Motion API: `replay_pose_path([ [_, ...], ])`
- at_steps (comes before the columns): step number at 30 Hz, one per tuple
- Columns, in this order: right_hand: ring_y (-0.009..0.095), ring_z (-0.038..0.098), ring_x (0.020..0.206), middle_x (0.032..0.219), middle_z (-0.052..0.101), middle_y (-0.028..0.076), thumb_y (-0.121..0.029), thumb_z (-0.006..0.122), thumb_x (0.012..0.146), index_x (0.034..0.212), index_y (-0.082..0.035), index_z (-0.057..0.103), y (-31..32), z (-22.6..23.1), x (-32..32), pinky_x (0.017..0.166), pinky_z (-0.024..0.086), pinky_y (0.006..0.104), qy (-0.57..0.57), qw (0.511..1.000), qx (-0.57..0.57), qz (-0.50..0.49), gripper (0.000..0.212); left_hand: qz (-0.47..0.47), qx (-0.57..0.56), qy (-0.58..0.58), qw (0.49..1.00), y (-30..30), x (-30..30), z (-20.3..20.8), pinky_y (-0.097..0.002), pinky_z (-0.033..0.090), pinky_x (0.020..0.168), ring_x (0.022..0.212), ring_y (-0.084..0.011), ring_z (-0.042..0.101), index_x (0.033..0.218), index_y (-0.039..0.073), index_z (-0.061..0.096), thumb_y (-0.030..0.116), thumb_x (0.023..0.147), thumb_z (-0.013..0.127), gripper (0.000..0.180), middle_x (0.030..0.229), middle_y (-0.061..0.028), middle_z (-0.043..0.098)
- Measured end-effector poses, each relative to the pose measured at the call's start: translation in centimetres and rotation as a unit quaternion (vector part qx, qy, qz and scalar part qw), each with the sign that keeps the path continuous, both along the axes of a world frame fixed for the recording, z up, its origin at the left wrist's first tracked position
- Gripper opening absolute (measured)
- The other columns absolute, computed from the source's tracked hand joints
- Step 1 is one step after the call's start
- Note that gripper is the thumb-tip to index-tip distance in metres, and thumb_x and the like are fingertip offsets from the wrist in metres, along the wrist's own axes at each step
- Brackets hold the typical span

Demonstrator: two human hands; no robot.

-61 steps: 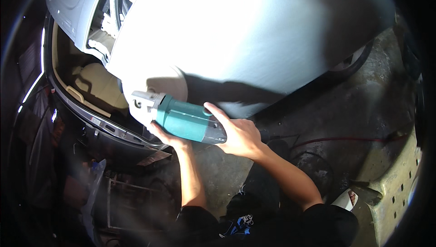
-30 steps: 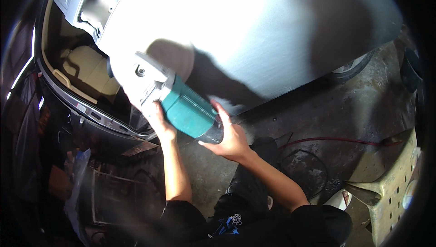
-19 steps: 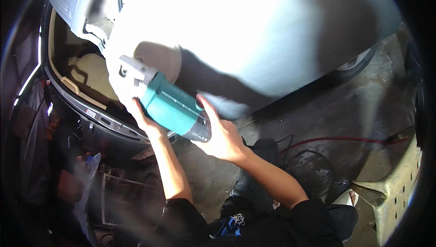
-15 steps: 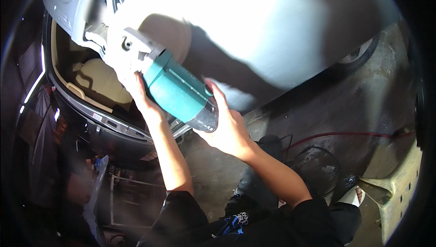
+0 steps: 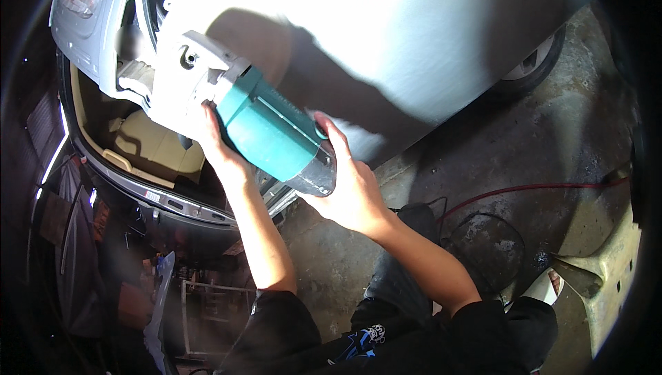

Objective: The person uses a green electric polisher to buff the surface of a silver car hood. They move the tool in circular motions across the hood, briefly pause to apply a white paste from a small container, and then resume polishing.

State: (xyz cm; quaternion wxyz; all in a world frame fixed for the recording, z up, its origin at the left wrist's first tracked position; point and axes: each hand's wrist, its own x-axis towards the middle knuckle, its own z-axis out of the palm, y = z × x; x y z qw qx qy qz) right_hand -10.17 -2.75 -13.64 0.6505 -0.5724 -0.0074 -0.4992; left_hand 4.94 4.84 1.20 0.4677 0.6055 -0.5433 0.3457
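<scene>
A teal power polisher [image 5: 270,132] with a silver gear head [image 5: 196,65] and a dark rear end lies across a smooth pale car panel [image 5: 420,51]. Past its head shows a round pad [image 5: 252,44], partly in shadow, at the panel's surface. My left hand [image 5: 226,153] is closed on the tool from its left side, near the gear head; most of its fingers are hidden underneath. Around the dark rear end wraps my right hand [image 5: 353,192], one digit lying on top beside a round teal cap. Strong glare washes out the panel's upper middle.
Left of the panel is an open car doorway with a beige seat [image 5: 155,144] and a metal sill [image 5: 172,196]. A wheel [image 5: 531,65] shows at right. Across the floor run a red hose [image 5: 524,189] and a dark looped cable [image 5: 520,244]. A pale plastic stool [image 5: 607,271] stands lower right.
The view has shifted slightly, so the car and floor sit a little differently in the picture. Both hands keep their hold on the polisher, which stays over the panel.
</scene>
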Motion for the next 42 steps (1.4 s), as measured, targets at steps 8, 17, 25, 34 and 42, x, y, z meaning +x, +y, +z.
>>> replay_pose_path([
  [8, 0.047, 0.069, 0.078, 0.085, 0.071, 0.025, -0.020, 0.076, 0.077, 0.159, -0.022, 0.015, 2.3, -0.1, 0.5, 0.074, 0.056, 0.0570, 0.078, 0.993, -0.063, 0.069, 0.102, 0.047, -0.074, 0.090, 0.992, 5.6, 0.1, -1.5, -0.0449, 0.042, 0.109, 0.129, -0.0254, 0.050, 0.142, 0.007, 0.044, 0.041, 0.103, 0.044, 0.052, 0.140, -0.0117, 0.048],
  [17, 0.044, 0.068, 0.081, 0.087, 0.072, 0.021, -0.023, 0.075, 0.076, 0.158, -0.029, 0.021, 2.8, -4.2, -0.4, 0.072, 0.054, 0.0532, 0.188, 0.966, -0.133, 0.119, 0.098, -0.029, -0.215, 0.332, 0.918, 8.8, -2.3, -11.0, -0.0486, 0.045, 0.104, 0.128, -0.0309, 0.050, 0.142, 0.007, 0.041, 0.054, 0.099, 0.044, 0.063, 0.143, -0.0166, 0.045],
  [25, 0.032, 0.063, 0.113, 0.126, 0.064, 0.017, -0.015, 0.086, 0.068, 0.156, -0.009, 0.028, -2.6, -8.0, -4.3, 0.097, 0.049, 0.0399, 0.130, 0.990, 0.019, 0.056, 0.105, 0.159, 0.073, -0.201, 0.964, 0.6, -3.6, -15.0, -0.0467, 0.044, 0.103, 0.115, -0.0329, 0.059, 0.131, 0.001, 0.060, 0.020, 0.101, 0.054, 0.036, 0.126, -0.0190, 0.061],
  [34, 0.014, 0.063, 0.087, 0.106, 0.062, 0.006, 0.004, 0.077, 0.075, 0.141, -0.002, 0.037, -13.1, -8.5, -8.1, 0.077, 0.054, 0.0300, 0.011, 0.978, 0.206, -0.008, 0.078, -0.125, 0.134, 0.052, 0.982, -23.3, -15.7, -7.9, -0.0512, 0.053, 0.089, 0.106, -0.0468, 0.063, 0.160, 0.010, 0.013, 0.046, 0.070, 0.084, 0.120, 0.123, -0.0272, 0.055],
  [42, 0.013, 0.059, 0.071, 0.088, 0.060, 0.006, 0.006, 0.074, 0.078, 0.128, -0.004, 0.044, -11.0, -8.3, -5.9, 0.062, 0.050, 0.0278, -0.087, 0.961, 0.262, -0.022, 0.059, -0.097, 0.218, 0.048, 0.970, -23.2, -16.3, -7.5, -0.0520, 0.052, 0.091, 0.108, -0.0467, 0.062, 0.159, 0.015, 0.021, 0.056, 0.070, 0.081, 0.115, 0.124, -0.0257, 0.056],
])
